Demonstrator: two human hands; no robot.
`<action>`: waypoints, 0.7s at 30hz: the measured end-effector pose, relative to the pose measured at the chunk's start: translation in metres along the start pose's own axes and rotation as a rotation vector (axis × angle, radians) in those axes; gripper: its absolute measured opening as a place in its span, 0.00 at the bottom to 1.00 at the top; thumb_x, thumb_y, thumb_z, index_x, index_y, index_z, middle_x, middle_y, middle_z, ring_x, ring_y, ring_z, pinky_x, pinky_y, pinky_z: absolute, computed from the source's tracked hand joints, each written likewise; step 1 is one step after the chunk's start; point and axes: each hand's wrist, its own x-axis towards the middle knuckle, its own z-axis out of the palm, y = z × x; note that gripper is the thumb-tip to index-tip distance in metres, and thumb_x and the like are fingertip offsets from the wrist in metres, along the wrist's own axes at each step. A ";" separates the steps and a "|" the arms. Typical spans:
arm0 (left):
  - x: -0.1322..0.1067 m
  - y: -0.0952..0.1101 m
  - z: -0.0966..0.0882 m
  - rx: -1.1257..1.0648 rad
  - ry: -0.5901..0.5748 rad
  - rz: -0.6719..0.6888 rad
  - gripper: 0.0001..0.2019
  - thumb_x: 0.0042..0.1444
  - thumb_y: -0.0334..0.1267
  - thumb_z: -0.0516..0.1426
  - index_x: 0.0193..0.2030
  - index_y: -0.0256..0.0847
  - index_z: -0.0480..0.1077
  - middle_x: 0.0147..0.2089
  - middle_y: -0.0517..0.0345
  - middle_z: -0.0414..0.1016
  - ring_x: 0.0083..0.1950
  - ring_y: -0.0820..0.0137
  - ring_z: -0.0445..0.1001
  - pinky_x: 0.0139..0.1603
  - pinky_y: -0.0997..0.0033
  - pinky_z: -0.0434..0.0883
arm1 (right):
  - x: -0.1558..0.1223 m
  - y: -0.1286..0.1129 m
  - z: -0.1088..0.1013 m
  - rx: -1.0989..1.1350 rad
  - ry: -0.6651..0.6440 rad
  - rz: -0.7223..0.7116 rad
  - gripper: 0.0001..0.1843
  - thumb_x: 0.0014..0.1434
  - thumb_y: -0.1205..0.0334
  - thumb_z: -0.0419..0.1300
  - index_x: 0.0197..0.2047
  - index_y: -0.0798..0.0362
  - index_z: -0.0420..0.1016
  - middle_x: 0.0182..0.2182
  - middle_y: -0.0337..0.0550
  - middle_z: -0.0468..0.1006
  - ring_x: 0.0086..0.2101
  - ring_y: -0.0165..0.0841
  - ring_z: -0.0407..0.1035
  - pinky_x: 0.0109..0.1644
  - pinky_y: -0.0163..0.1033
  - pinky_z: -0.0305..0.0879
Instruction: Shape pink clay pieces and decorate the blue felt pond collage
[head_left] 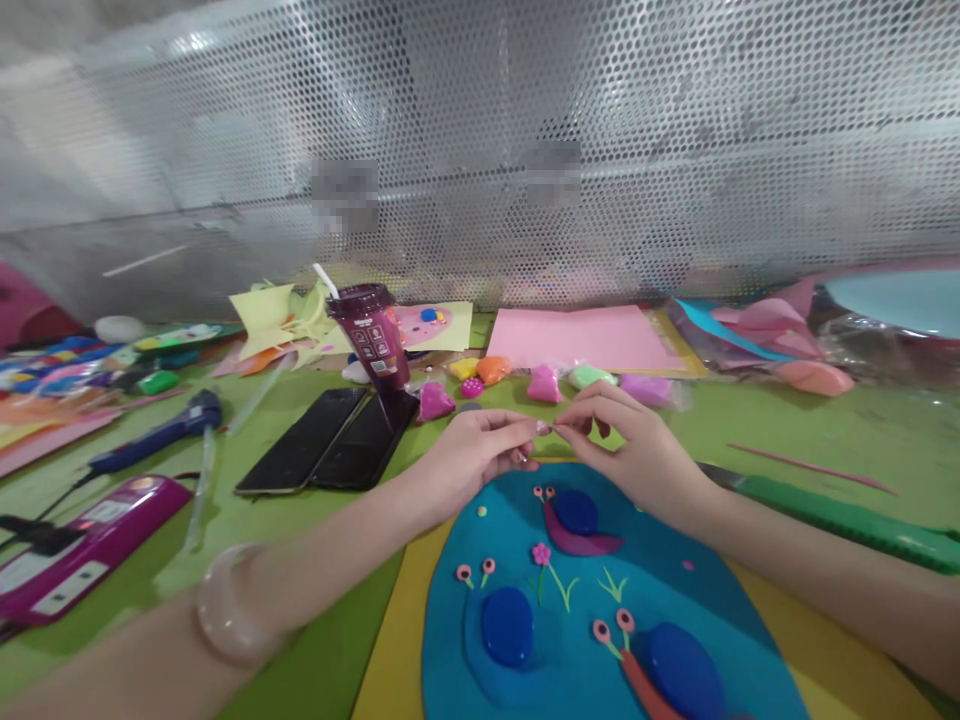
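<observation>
My left hand [484, 447] and my right hand [634, 445] meet fingertip to fingertip above the top of a blue rounded board [664, 600]. Between my left thumb and forefinger is a tiny pale pink piece [542, 428], too small to make out well. The right thumb and forefinger are pinched against it. Below, the board carries several clay snails with dark blue shells, such as the upper purple-bodied snail [581, 525], their stalked eyes pink. A pink flower [541, 554] and green grass blades [615, 584] sit among them.
Two black phones [300, 445] and a purple cup [373, 340] with a straw stand left. Bagged clay lumps [544, 383] and pink sheets [585, 337] lie behind my hands. A green cutter [840, 515] is right; a glue gun [161, 432] and purple power strip [97, 545] are far left.
</observation>
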 end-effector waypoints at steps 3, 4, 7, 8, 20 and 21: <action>0.000 0.001 0.001 -0.022 0.025 -0.005 0.05 0.45 0.33 0.64 0.29 0.33 0.75 0.21 0.64 0.67 0.23 0.79 0.65 0.33 0.73 0.71 | 0.000 0.001 -0.001 0.001 0.011 0.008 0.04 0.57 0.68 0.56 0.31 0.54 0.69 0.28 0.39 0.65 0.29 0.30 0.61 0.30 0.36 0.59; 0.000 0.002 0.002 -0.032 0.036 -0.007 0.05 0.45 0.33 0.64 0.29 0.33 0.75 0.21 0.64 0.67 0.23 0.80 0.64 0.32 0.74 0.71 | 0.000 0.001 -0.001 0.003 0.013 0.009 0.04 0.57 0.68 0.56 0.31 0.54 0.68 0.28 0.39 0.65 0.29 0.30 0.61 0.31 0.36 0.59; 0.001 0.002 0.003 -0.059 0.061 -0.021 0.05 0.45 0.33 0.63 0.28 0.32 0.74 0.19 0.65 0.65 0.22 0.80 0.64 0.31 0.75 0.70 | 0.000 0.002 -0.002 0.009 0.017 0.016 0.03 0.57 0.68 0.55 0.32 0.53 0.69 0.29 0.39 0.65 0.29 0.30 0.61 0.31 0.36 0.59; 0.001 0.003 0.003 -0.068 0.066 -0.027 0.05 0.46 0.33 0.63 0.28 0.32 0.74 0.19 0.65 0.65 0.22 0.80 0.64 0.31 0.75 0.70 | 0.000 0.002 -0.002 0.012 0.014 0.023 0.03 0.57 0.68 0.55 0.33 0.53 0.69 0.29 0.39 0.65 0.29 0.30 0.61 0.31 0.36 0.59; 0.007 -0.002 -0.003 -0.108 0.015 -0.028 0.06 0.57 0.30 0.55 0.29 0.33 0.67 0.24 0.66 0.66 0.23 0.79 0.66 0.25 0.77 0.67 | 0.003 -0.019 0.012 0.064 -0.278 0.004 0.03 0.56 0.68 0.58 0.31 0.52 0.72 0.31 0.39 0.70 0.29 0.29 0.66 0.33 0.33 0.64; 0.007 -0.002 -0.003 -0.114 0.008 -0.025 0.07 0.57 0.30 0.55 0.28 0.33 0.67 0.24 0.67 0.65 0.23 0.79 0.66 0.24 0.78 0.67 | 0.002 -0.019 0.015 0.056 -0.289 -0.012 0.03 0.56 0.68 0.58 0.31 0.52 0.72 0.32 0.39 0.70 0.30 0.29 0.66 0.33 0.34 0.64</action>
